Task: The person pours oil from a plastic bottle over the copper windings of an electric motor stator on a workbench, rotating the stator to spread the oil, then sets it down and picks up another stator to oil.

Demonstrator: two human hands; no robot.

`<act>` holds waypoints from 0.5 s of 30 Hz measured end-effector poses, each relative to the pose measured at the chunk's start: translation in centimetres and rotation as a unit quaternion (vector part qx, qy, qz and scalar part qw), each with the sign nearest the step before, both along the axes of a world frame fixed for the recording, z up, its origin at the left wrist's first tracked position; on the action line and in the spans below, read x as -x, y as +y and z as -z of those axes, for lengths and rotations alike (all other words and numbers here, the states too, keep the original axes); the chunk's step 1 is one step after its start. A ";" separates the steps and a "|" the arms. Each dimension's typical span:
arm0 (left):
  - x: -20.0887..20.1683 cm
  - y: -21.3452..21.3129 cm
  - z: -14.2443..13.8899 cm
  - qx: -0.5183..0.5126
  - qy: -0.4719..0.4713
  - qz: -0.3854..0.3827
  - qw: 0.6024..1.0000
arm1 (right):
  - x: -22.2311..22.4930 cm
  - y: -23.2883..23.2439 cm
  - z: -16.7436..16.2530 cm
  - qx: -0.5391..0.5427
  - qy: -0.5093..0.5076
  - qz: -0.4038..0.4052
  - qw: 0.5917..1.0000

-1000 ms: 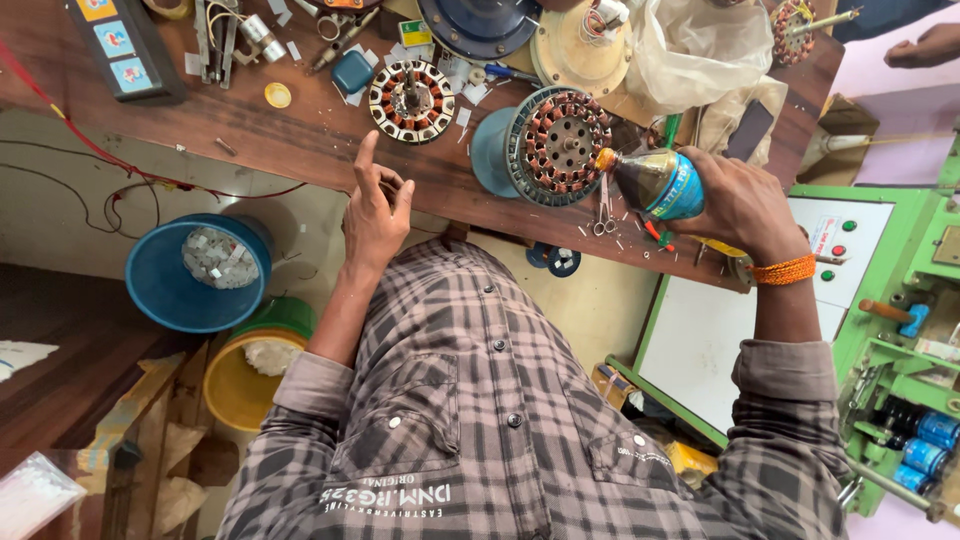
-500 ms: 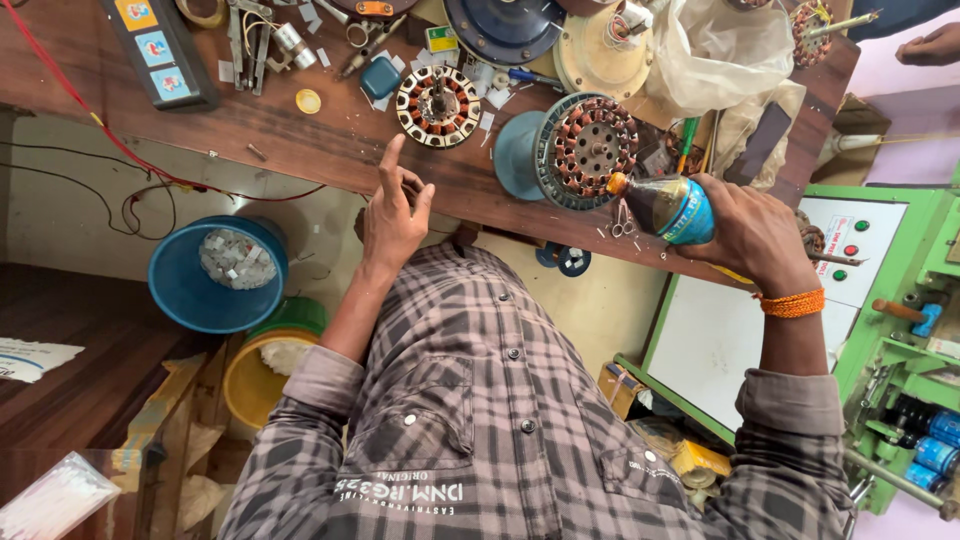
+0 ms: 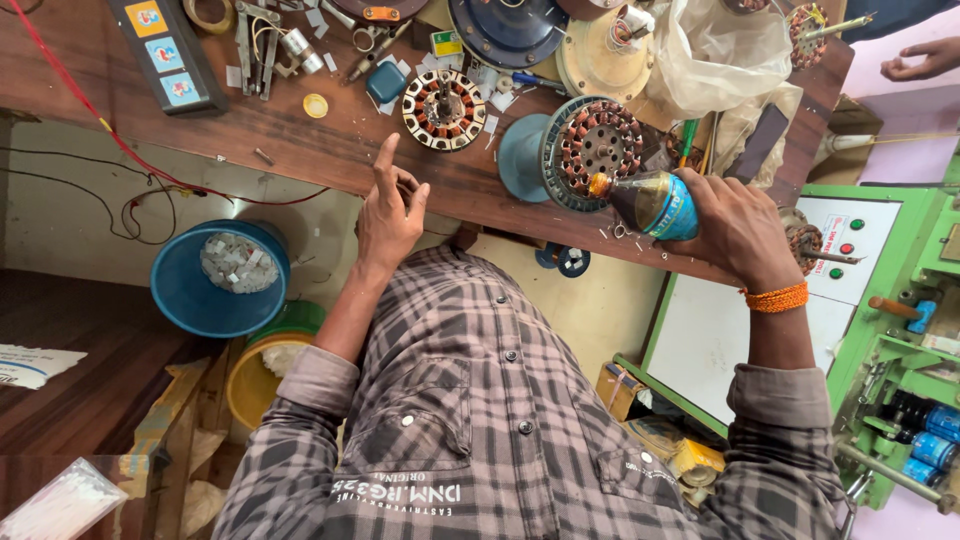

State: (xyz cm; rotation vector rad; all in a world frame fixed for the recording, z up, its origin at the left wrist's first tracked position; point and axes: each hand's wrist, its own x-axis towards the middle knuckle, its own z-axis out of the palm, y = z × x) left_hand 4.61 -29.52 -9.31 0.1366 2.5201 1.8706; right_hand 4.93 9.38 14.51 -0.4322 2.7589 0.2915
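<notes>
Motor-repair workshop: stators [image 3: 443, 108], cluttered workbench [image 3: 300, 140].

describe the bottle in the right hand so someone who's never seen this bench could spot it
On the near edge of the long wooden bench, find the right hand. It grips a small dark bottle with a blue label, tipped toward the copper-wound stator. It is the only bottle on the bench.

Two wound stators are counted on the bench [image 3: 300, 130] — a small stator [image 3: 443, 108] lying flat near the middle and a larger stator [image 3: 597, 145] at the front edge. One bottle [image 3: 645, 200] is seen, and one clear plastic bag [image 3: 715, 55] (towards the far right corner). Below the bench, two tubs are counted — one blue tub [image 3: 215, 280], one yellow tub [image 3: 265, 375].
</notes>
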 end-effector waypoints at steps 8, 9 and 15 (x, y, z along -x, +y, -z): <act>0.1 -0.3 0.4 0.011 0.010 -0.002 1.000 | 0.8 0.4 -0.1 -0.021 -0.008 -0.001 1.000; 0.1 -0.3 0.5 0.008 0.009 -0.003 1.000 | 0.7 0.7 -0.2 -0.016 -0.005 -0.002 1.000; 0.0 -0.1 0.5 -0.001 0.005 -0.012 1.000 | 0.6 2.3 -0.3 -0.009 0.007 -0.012 1.000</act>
